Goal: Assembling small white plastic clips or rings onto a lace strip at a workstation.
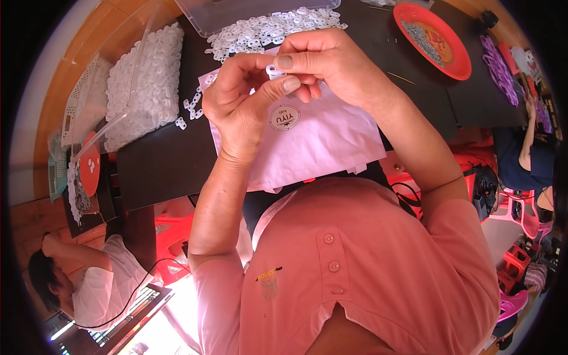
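Gripping a small white part (273,71) with the left hand (236,100), pressed between thumb and bent fingers. Holding it near the middle of the scene, above the far portion of a pink cloth (325,139). Meeting it from the right with the right hand (334,62), with thumb and fingertips drawn together in a pinch beside the part. Cannot tell whether pinching the part itself or something smaller, hidden by the fingers.

Sitting at a dark table (168,160), with the cloth laid over its near edge and toward the lap. Just beyond the hands, facing a loose heap (254,36) of similar white parts, spread before a clear bin (228,13). To the left of the cloth, can see a few strays (193,103) and, farther left, a large pile (145,86) of white pieces. On the far right, can see a red plate (458,66) bearing small grey pieces (421,42), and beyond it to the right, purple cord (499,71). At near left, can make out a co-worker (100,284) in white.
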Tool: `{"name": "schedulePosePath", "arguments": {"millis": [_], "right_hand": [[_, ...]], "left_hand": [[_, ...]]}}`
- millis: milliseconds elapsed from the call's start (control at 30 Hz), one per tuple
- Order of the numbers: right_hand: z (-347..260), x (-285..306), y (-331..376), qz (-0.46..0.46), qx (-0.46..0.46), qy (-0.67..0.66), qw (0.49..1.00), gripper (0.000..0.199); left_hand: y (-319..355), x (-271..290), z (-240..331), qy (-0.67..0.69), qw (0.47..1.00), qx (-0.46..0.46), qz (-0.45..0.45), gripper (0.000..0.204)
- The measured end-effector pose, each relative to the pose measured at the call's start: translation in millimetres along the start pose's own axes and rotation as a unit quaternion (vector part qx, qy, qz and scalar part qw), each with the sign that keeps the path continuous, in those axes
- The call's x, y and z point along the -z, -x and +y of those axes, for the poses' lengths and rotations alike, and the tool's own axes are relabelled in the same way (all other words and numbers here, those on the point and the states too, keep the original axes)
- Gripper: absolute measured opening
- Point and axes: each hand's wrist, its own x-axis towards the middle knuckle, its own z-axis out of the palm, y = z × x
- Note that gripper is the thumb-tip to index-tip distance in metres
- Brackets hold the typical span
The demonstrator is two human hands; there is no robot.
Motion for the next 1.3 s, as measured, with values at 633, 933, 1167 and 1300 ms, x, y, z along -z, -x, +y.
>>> {"name": "schedulePosePath", "arguments": {"millis": [633, 933, 1167, 1300], "right_hand": [[5.0, -2.4, 0.9, -0.047, -0.009, -0.111, 0.993, 0.020], [1.6, -0.4, -0.5, -0.027, -0.006, -0.121, 0.992, 0.024], [2.3, 0.2, -4.2, -0.007, 0.026, -0.084, 0.996, 0.025], [6.4, 15.9, -3.6, 0.073, 0.064, -0.072, 0.993, 0.025]], "left_hand": [[1.9, 7.8, -2.5, -0.052, 0.997, -0.041, -0.036, 0.025], [-2.0, 3.5, -3.2, -0.024, 0.999, -0.037, -0.028, 0.025], [-4.5, 6.1, -7.4, -0.043, 0.996, -0.080, -0.006, 0.028], [-16.4, 10.9, 38.9, -0.065, 0.976, -0.116, 0.174, 0.026]]}}
